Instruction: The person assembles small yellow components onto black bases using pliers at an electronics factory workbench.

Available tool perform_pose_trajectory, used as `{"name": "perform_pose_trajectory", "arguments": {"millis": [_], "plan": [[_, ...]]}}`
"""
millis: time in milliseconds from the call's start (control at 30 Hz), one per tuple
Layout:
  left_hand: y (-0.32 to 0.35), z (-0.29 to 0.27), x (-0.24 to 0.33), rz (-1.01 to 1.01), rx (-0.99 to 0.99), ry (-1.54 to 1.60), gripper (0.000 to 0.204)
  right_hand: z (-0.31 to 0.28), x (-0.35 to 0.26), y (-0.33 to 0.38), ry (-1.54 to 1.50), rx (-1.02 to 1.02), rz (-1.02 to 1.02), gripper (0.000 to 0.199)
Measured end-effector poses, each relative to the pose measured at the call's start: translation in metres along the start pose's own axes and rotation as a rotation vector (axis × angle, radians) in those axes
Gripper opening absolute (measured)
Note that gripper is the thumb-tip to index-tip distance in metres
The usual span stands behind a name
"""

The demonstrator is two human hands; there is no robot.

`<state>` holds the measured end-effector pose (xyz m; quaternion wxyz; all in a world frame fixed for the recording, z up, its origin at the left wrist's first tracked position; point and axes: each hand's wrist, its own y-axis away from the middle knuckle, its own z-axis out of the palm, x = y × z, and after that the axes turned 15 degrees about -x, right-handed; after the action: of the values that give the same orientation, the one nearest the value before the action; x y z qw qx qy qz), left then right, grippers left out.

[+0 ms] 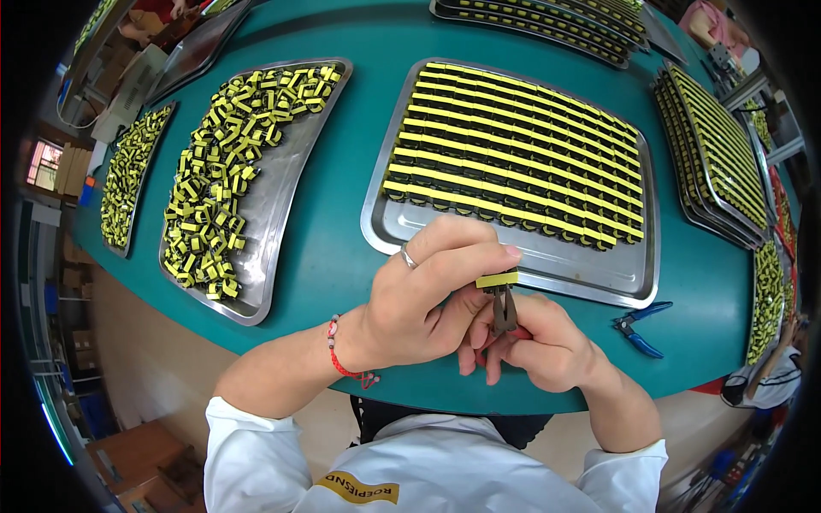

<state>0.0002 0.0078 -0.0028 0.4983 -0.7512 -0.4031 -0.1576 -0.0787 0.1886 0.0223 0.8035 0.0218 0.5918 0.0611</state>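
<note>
yellow-taped part (pixel 497 280) — pinched between both hands, pliers (pixel 504 311) under it

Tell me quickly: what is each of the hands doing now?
Left hand: closed, pinching a small yellow-topped part.
Right hand: closed around pliers that meet the part.

The person wears a white short-sleeved work shirt (pixel 428 466) with a yellow printed chest patch (pixel 357 489), a red beaded string bracelet (pixel 339 357) on the left wrist, and a silver ring (pixel 409 257).
</note>
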Motion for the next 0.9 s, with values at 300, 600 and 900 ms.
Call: {"name": "perform_pose_trajectory", "arguments": {"millis": [300,600,900], "plan": [[-0.004,-0.005,0.008,-0.113,-0.042,0.060,0.034,0.000,-0.001,0.003,-0.376,-0.123,0.001,0.030],[-0.007,-0.001,0.012,-0.238,0.041,0.071,0.034,-0.005,0.013,0.011,-0.135,0.050,-0.303,0.032],[0.001,0.005,0.011,-0.242,0.010,0.142,0.038,0.004,0.029,-0.014,0.589,0.582,-0.665,0.036]]}}
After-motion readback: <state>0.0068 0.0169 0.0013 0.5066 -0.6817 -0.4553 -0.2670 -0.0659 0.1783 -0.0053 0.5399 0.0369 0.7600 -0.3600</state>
